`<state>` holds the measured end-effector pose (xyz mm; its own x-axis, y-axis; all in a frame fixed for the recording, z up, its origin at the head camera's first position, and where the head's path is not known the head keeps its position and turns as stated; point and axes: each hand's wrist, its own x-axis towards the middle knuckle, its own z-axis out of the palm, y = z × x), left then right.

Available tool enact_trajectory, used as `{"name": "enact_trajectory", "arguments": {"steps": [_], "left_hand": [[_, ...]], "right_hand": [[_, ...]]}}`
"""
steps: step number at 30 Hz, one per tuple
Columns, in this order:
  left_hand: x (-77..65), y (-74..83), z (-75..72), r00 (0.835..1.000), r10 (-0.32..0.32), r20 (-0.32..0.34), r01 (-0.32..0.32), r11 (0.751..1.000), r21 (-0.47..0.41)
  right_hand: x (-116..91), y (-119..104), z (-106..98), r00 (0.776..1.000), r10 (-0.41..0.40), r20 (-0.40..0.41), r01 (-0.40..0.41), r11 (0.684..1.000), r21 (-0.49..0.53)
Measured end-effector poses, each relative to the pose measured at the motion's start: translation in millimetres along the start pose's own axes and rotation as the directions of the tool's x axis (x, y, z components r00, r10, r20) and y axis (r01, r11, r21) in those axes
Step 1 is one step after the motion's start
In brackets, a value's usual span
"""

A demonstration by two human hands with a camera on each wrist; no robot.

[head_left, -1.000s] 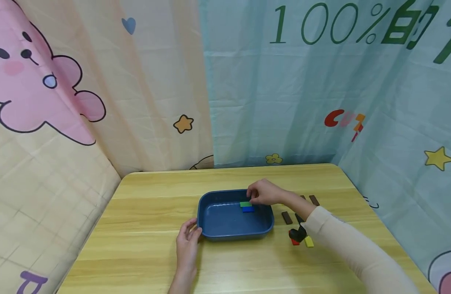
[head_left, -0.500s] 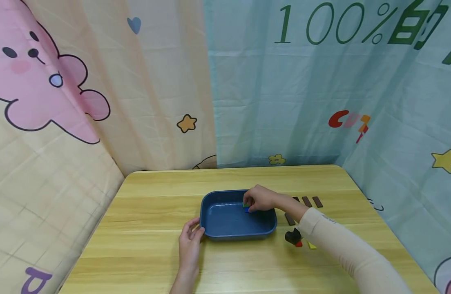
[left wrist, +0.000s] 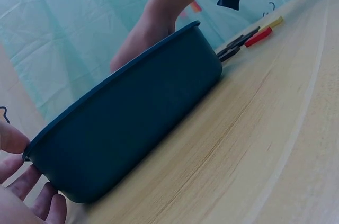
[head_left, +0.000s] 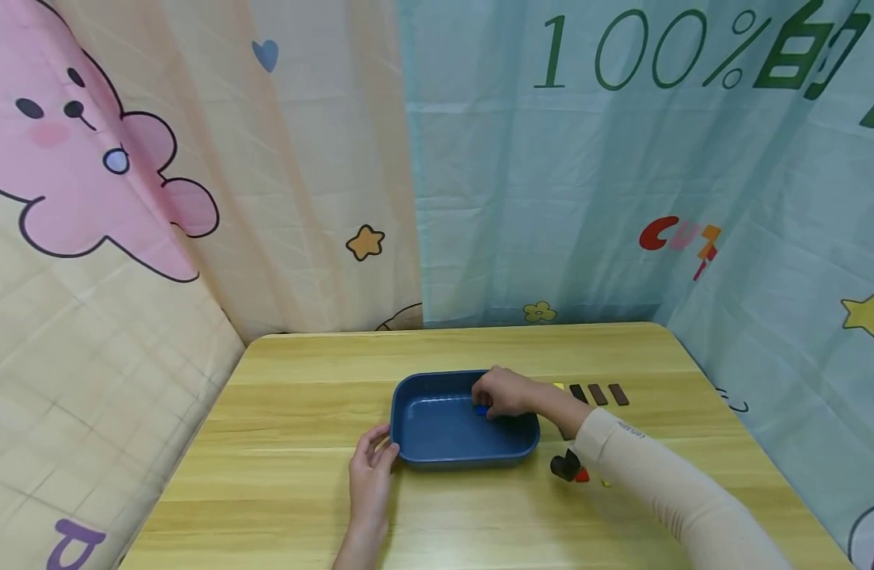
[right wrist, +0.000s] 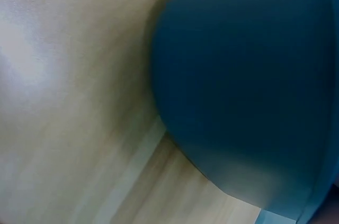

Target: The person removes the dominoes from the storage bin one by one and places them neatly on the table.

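Observation:
A dark blue rectangular basin sits on the wooden table. My left hand holds its front left corner in the head view, thumb at the rim. The left wrist view has those fingers bent against the outer wall. Over the basin's right half, my right hand reaches in with curled fingers pointing down. Between thumb and fingers shows a small flat blue block, apparently pinched. The green block beside it is hidden under this hand. The right wrist view shows only the outer wall and table, blurred.
Right of the basin lie several flat pieces: brown ones, a black one, a red one and yellow ones. The right forearm and a black wrist-worn device partly cover them. Printed curtains stand behind the table.
My right hand has come lower and nearer over the two small blocks, and the green one has gone out of sight. The left hand stays at the basin's corner. The head view has shifted slightly.

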<state>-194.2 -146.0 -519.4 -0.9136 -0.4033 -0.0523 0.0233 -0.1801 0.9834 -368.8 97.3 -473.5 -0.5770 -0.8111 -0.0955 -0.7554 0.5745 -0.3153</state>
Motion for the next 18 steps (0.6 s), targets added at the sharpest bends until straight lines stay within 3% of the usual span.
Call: {"name": "enact_trajectory", "arguments": {"steps": [11, 18], "left_hand": [[-0.1, 1.7, 1.3, 1.0, 0.004, 0.0, -0.004, 1.0, -0.002], [0.4, 0.5, 1.4, 1.0, 0.009, -0.003, -0.009, 1.0, 0.001]], "right_hand": [[-2.5, -2.1, 3.4, 0.997, -0.029, -0.066, 0.023, 0.996, -0.09], [-4.2, -1.8, 4.5, 0.997, -0.031, -0.073, 0.024, 0.995, -0.094]]}}
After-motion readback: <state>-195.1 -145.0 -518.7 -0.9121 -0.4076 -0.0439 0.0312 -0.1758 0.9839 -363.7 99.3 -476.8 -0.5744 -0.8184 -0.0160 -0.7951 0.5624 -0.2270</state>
